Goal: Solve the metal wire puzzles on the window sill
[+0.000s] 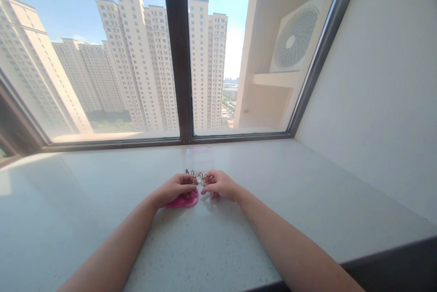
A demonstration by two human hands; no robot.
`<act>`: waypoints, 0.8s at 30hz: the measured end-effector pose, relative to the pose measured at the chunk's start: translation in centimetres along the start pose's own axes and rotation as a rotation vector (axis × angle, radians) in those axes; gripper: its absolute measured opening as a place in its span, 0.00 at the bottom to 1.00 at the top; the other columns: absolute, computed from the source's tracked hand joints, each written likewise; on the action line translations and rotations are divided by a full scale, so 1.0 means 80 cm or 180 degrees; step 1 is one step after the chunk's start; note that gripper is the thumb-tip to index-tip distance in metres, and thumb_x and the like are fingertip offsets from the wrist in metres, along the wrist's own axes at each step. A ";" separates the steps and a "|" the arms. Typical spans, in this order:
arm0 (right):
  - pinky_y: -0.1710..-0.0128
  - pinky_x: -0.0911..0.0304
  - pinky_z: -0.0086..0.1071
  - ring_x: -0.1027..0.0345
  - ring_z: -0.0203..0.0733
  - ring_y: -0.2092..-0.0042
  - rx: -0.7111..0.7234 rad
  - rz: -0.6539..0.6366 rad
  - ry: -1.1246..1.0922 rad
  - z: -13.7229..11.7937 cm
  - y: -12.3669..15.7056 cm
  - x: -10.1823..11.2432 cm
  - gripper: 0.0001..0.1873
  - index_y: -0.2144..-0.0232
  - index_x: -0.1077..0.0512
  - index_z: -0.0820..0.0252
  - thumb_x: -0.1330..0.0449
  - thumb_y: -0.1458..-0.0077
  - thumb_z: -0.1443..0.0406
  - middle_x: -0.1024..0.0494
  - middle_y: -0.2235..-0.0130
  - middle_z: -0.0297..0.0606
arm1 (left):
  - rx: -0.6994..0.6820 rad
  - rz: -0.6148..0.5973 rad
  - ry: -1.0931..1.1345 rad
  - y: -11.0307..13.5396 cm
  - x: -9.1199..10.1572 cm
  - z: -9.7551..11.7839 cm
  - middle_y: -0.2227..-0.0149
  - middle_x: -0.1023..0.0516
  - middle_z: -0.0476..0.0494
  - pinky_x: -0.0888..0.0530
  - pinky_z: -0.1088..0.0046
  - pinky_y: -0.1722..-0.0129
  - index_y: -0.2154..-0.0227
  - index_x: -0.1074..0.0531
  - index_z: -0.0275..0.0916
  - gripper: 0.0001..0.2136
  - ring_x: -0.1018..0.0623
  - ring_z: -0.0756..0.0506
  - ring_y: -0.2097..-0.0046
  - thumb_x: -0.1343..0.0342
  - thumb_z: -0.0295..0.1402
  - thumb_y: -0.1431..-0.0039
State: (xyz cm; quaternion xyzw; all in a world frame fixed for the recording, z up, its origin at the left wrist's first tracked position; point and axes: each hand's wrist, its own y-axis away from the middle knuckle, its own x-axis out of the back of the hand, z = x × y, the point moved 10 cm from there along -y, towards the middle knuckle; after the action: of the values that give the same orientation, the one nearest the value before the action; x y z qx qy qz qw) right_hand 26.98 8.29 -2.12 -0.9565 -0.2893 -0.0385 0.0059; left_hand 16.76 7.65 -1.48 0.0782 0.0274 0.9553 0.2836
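Between my hands is a small brown piece of thin loops, shaped like two open flowers joined in the middle (202,178); its exact kind is unclear. My left hand (179,188) pinches its left side, and my right hand (218,184) grips its right side with fingers closed. Beneath my left hand lies a flat, glossy pink item (182,200), partly covered by the fingers. A short dark tip (187,171) sticks up just behind the left fingers. Behind both hands, a clear, faintly purple-edged sheet or packet (200,159) rests on the sill.
Under everything runs a pale speckled windowsill (198,251). A dark-framed window (182,55) rises at the back, with a white wall (382,78) on the right. Tall buildings and an air-conditioner unit (295,37) stand outside. A dark edge (392,262) borders the sill at lower right.
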 end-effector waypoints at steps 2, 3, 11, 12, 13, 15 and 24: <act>0.85 0.44 0.22 0.36 0.32 0.83 0.0001 0.0025 0.0022 0.000 0.000 0.001 0.16 0.71 0.39 0.62 0.36 0.63 0.68 0.24 0.75 0.37 | -0.0036 -0.0018 0.0038 0.000 -0.002 0.002 0.70 0.24 0.44 0.31 0.74 0.70 0.65 0.30 0.34 0.14 0.27 0.51 0.73 0.39 0.38 0.52; 0.85 0.44 0.22 0.36 0.32 0.83 0.0003 0.0038 0.0036 -0.001 0.000 0.001 0.16 0.71 0.39 0.62 0.36 0.63 0.68 0.24 0.75 0.37 | -0.0049 -0.0022 0.0077 0.001 -0.003 0.002 0.69 0.23 0.43 0.31 0.74 0.70 0.65 0.31 0.34 0.15 0.27 0.51 0.73 0.39 0.38 0.53; 0.85 0.45 0.22 0.37 0.31 0.83 0.0024 0.0062 0.0106 -0.008 0.003 0.001 0.15 0.74 0.39 0.62 0.36 0.63 0.68 0.26 0.78 0.33 | -0.0121 0.0010 0.0144 0.003 -0.004 0.008 0.70 0.23 0.44 0.31 0.75 0.72 0.64 0.33 0.35 0.16 0.27 0.51 0.75 0.39 0.39 0.52; 0.85 0.45 0.22 0.37 0.31 0.83 0.0018 0.0064 0.0111 -0.008 0.002 0.001 0.14 0.74 0.39 0.62 0.36 0.63 0.68 0.26 0.78 0.33 | -0.0126 0.0015 0.0139 0.003 -0.004 0.009 0.71 0.23 0.44 0.31 0.75 0.72 0.64 0.34 0.35 0.16 0.27 0.51 0.75 0.39 0.39 0.52; 0.85 0.45 0.22 0.37 0.31 0.83 0.0009 0.0066 0.0111 -0.007 0.002 0.001 0.14 0.73 0.39 0.62 0.36 0.63 0.68 0.26 0.78 0.33 | -0.0124 0.0017 0.0140 0.004 -0.004 0.009 0.71 0.23 0.44 0.31 0.75 0.72 0.64 0.34 0.35 0.16 0.27 0.51 0.75 0.39 0.39 0.52; 0.85 0.45 0.22 0.37 0.31 0.83 0.0005 0.0057 0.0097 -0.005 0.001 0.000 0.14 0.73 0.39 0.62 0.37 0.63 0.68 0.26 0.78 0.33 | -0.0110 0.0015 0.0153 0.004 -0.005 0.009 0.71 0.23 0.43 0.32 0.74 0.72 0.63 0.34 0.35 0.16 0.27 0.51 0.75 0.39 0.38 0.52; 0.85 0.45 0.21 0.36 0.31 0.83 0.0035 0.0037 0.0116 -0.003 0.000 0.000 0.15 0.71 0.39 0.61 0.37 0.62 0.68 0.25 0.77 0.33 | -0.0151 -0.0053 0.0209 0.004 -0.006 0.008 0.70 0.23 0.44 0.31 0.74 0.71 0.66 0.33 0.35 0.14 0.26 0.51 0.74 0.38 0.37 0.53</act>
State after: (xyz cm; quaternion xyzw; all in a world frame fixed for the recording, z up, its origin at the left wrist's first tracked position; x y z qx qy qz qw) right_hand 26.96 8.29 -1.85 -0.9572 -0.2838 -0.0543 0.0168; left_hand 17.09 7.11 -0.87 0.0398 0.0147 0.9554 0.2923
